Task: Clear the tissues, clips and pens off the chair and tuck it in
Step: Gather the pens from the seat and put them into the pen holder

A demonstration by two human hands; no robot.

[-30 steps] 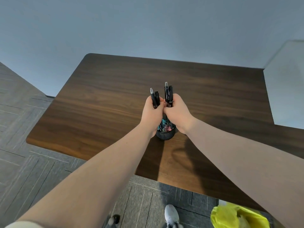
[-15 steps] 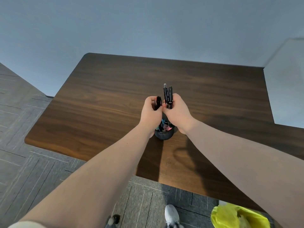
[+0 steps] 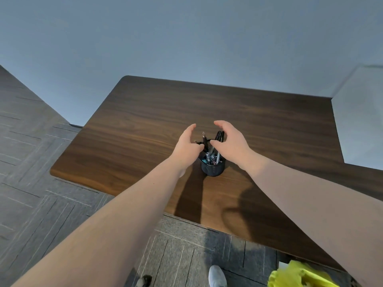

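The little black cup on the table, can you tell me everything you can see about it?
The pen cup is small, round and dark, maybe mesh, though that is hard to tell. It stands upright on the brown wooden desk, near the front edge. Black pens stick up out of it, and colourful clips fill the inside. The left hand and right hand are open on either side above it, gripping nothing.

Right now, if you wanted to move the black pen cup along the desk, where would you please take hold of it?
Probably round the lower wall of the pen cup, from the near side. It stands upright and round, so a hand wraps it easily, while pens and clips crowd the open top. Both the left hand and right hand are open.
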